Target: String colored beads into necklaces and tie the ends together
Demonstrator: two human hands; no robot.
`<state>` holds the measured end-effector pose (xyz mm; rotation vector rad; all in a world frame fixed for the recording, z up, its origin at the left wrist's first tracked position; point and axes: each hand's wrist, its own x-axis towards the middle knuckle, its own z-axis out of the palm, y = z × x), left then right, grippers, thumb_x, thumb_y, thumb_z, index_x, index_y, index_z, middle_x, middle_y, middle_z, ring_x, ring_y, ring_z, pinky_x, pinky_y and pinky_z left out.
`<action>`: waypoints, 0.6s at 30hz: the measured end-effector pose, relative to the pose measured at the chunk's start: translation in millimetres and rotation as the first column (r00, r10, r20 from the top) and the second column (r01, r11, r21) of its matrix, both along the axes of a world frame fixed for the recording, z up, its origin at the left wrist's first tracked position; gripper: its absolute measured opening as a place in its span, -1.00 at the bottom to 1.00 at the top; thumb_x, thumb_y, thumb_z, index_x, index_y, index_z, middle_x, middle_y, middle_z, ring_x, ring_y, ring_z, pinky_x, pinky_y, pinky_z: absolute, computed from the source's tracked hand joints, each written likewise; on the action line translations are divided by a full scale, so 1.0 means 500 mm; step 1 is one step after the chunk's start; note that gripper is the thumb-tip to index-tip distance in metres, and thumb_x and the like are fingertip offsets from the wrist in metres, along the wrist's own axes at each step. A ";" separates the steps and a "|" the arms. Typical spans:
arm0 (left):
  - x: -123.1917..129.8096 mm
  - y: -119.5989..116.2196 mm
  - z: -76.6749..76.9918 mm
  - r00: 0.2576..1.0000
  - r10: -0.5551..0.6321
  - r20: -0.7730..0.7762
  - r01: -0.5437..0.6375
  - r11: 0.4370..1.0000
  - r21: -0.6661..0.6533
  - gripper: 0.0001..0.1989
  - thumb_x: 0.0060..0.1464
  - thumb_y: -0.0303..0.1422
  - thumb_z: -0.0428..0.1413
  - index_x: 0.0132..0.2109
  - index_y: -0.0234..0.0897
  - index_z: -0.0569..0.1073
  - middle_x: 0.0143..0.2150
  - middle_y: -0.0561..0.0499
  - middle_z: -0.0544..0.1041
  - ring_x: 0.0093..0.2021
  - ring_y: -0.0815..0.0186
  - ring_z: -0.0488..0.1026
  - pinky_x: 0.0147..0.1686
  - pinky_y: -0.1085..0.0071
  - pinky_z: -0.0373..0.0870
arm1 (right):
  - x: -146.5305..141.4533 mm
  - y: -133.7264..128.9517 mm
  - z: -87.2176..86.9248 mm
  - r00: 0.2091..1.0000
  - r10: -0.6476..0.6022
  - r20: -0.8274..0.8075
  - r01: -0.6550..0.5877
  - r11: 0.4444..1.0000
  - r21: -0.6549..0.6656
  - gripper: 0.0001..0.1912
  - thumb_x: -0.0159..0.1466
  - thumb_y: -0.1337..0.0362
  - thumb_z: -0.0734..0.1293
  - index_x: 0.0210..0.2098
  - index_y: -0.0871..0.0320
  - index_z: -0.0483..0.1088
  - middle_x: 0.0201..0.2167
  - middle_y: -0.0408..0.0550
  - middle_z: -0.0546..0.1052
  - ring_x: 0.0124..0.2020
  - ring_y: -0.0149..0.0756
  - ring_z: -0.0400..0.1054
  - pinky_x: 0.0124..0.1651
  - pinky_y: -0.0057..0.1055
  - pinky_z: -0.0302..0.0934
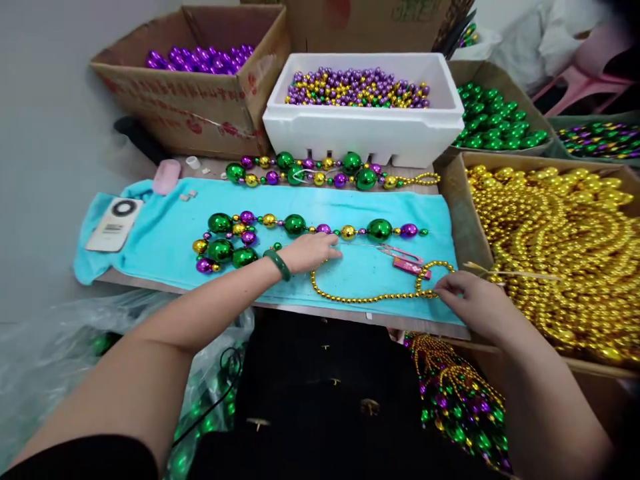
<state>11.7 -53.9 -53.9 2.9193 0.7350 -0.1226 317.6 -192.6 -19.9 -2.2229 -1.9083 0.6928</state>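
On a turquoise towel (150, 233), my left hand (313, 252) reaches palm down over the lower side of a strand of large green, purple and gold beads (295, 225). Its fingertips are close to a purple bead and one end of a small gold bead chain (350, 299); whether they grip anything is unclear. My right hand (463, 293) pinches the looped other end of that gold chain at the towel's right edge. Between the hands lie pink thread snips (403, 253) and a small red packet (411, 267). A thin thread or wire runs from near my left fingers toward the snips.
A finished-looking bead strand (365, 179) lies behind the towel. Beyond stand a white foam box (363, 127) and a carton of purple beads (180, 110). A carton of gold chains (560, 253) borders the right side. A white tag (114, 227) lies left.
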 end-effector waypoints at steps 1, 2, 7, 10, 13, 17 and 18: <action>0.006 0.003 -0.003 1.000 -0.016 -0.015 0.017 1.000 0.012 -0.68 0.16 -0.47 -0.14 -0.08 -0.23 0.47 -0.06 -0.11 0.36 -0.15 0.22 0.30 -0.34 0.39 0.21 | -0.001 -0.003 0.000 0.997 -0.040 -0.063 0.042 0.998 0.038 -0.78 0.09 0.14 0.23 -0.53 0.12 0.39 -0.35 -0.02 0.52 -0.38 -0.23 0.36 -0.33 -0.34 0.18; 0.010 0.004 -0.006 0.999 -0.020 -0.025 0.021 1.000 0.022 -0.71 0.16 -0.47 -0.13 -0.14 -0.27 0.48 -0.09 -0.12 0.38 -0.16 0.22 0.31 -0.35 0.39 0.21 | -0.003 -0.007 0.001 0.986 -0.085 -0.145 0.094 0.994 0.055 -0.78 0.07 0.12 0.24 -0.53 0.13 0.37 -0.29 -0.01 0.52 -0.41 -0.26 0.35 -0.35 -0.35 0.19; 0.012 0.005 0.003 0.997 0.058 0.042 -0.054 0.995 -0.089 -0.77 0.13 -0.48 -0.09 -0.29 -0.38 0.48 -0.18 -0.13 0.46 -0.21 0.27 0.37 -0.32 0.41 0.27 | -0.007 -0.016 0.004 0.763 -0.325 -0.559 0.319 0.941 -0.112 -0.73 0.03 0.08 0.31 -0.52 0.17 0.27 -0.30 0.03 0.51 -0.63 -0.47 0.19 -0.55 -0.44 0.12; -0.011 0.002 0.033 0.951 0.286 0.121 -0.213 0.885 -0.415 -0.81 0.08 -0.45 -0.02 -0.28 -0.37 0.49 -0.28 -0.07 0.52 -0.32 0.36 0.42 -0.33 0.45 0.32 | 0.008 -0.017 0.000 0.722 -0.405 -0.561 0.372 0.911 -0.178 -0.75 0.01 0.09 0.31 -0.49 0.16 0.28 -0.66 -0.17 0.34 -0.68 -0.48 0.10 -0.60 -0.47 -0.02; -0.063 -0.015 0.080 0.850 0.527 -0.009 -0.386 0.612 -0.690 -0.82 0.02 -0.38 0.07 -0.28 -0.39 0.51 -0.45 -0.02 0.51 -0.49 0.41 0.41 -0.47 0.50 0.32 | 0.041 -0.022 -0.018 0.855 -0.376 -0.356 0.346 0.926 -0.149 -0.77 -0.04 0.10 0.30 -0.53 0.15 0.33 -0.69 -0.17 0.30 -0.63 -0.43 0.13 -0.56 -0.44 -0.03; -0.168 -0.061 0.131 0.757 0.644 -0.111 -0.490 0.447 -0.748 -0.78 -0.05 -0.32 0.13 -0.29 -0.40 0.54 -0.52 0.00 0.48 -0.54 0.43 0.37 -0.52 0.53 0.29 | 0.078 -0.027 -0.051 0.965 -0.220 -0.142 0.195 0.966 -0.170 -0.74 -0.08 0.03 0.30 -0.57 0.10 0.40 -0.60 -0.06 0.45 -0.57 -0.32 0.26 -0.45 -0.33 0.11; -0.196 -0.075 0.138 0.732 0.672 -0.116 -0.512 0.429 -0.744 -0.77 -0.05 -0.30 0.13 -0.30 -0.39 0.54 -0.53 0.01 0.47 -0.53 0.44 0.36 -0.52 0.53 0.29 | 0.077 -0.027 -0.057 0.972 -0.189 -0.136 0.169 0.974 -0.151 -0.74 -0.09 0.02 0.31 -0.59 0.08 0.42 -0.60 -0.05 0.47 -0.57 -0.31 0.29 -0.45 -0.33 0.14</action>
